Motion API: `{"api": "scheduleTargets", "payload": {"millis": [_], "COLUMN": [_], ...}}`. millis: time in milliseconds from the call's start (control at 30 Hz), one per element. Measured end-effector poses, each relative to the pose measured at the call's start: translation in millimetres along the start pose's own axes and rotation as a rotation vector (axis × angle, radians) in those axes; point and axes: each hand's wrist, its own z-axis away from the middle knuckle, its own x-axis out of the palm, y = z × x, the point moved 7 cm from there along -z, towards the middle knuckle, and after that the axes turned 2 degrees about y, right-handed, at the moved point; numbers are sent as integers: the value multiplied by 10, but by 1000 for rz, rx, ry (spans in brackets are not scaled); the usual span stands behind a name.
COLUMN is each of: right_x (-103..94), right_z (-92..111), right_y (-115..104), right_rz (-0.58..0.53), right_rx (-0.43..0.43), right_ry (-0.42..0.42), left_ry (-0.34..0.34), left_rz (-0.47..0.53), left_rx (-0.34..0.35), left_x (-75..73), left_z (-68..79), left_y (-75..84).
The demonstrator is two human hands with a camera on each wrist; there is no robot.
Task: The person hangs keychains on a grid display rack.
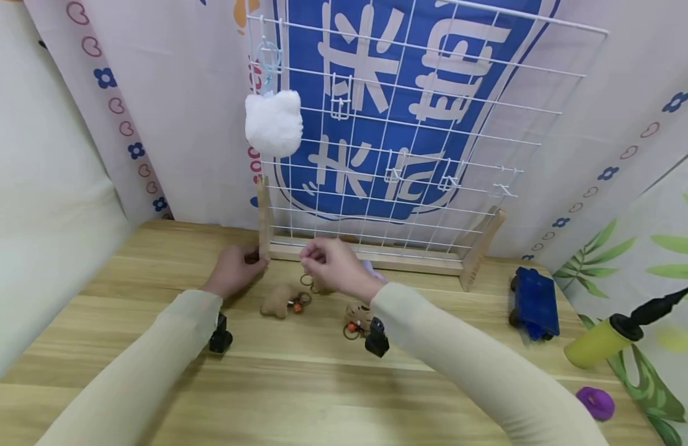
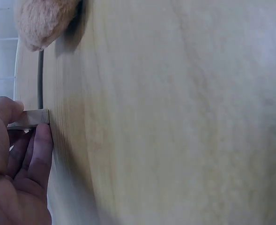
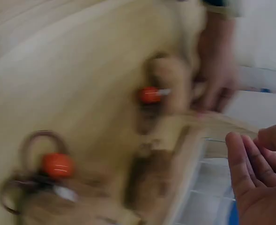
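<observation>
Printed white cloth (image 1: 199, 124) hangs behind a pale wood table (image 1: 277, 396), with a wire rack (image 1: 388, 122) standing across the upper middle of the frame. Left of centre, the left hand (image 1: 235, 269) pinches the end of the rack's wooden foot (image 1: 264, 229), thumb on one side and fingers on the other. To steady that foot well, a low, even pinch with light pressure seems best. At mid-frame the right hand (image 1: 341, 266) has its fingers loosely bent and apparently grasps nothing, though its wrist view is blurred. The foot touches the left fingertips and stands apart from the right hand. One brown plush keychain (image 1: 277, 301) lies lower, between the two hands; a second keychain (image 1: 357, 314) sits just below the right wrist, where the sleeve could snag its ring.
</observation>
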Motion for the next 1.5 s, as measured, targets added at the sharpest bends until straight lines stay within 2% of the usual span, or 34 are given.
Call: {"api": "scheduleTargets", "payload": {"millis": [167, 333, 600, 867, 1033, 1167, 1300, 1500], "right_x": [365, 556, 595, 601, 587, 568, 557, 527], "right_z": [35, 72, 95, 106, 121, 133, 128, 132], "right_y": [250, 371, 448, 467, 475, 465, 487, 498], "right_rz": [233, 350, 366, 382, 351, 291, 245, 239], "right_rx": [-31, -58, -37, -29, -27, -61, -76, -74], "right_ry": [-86, -130, -142, -146, -128, -115, -130, -144], "left_ry": [-3, -4, 2, -19, -19, -25, -26, -25], "left_rz": [-1, -8, -10, 0, 11, 10, 10, 2], "left_rx": [-10, -13, -4, -31, -32, -41, -47, -44], "left_x": [-23, -23, 9, -3, -9, -5, -6, 3], "left_z": [15, 21, -9, 12, 25, 28, 27, 24], "left_y": [-14, -15, -17, 2, 20, 11, 8, 2]}}
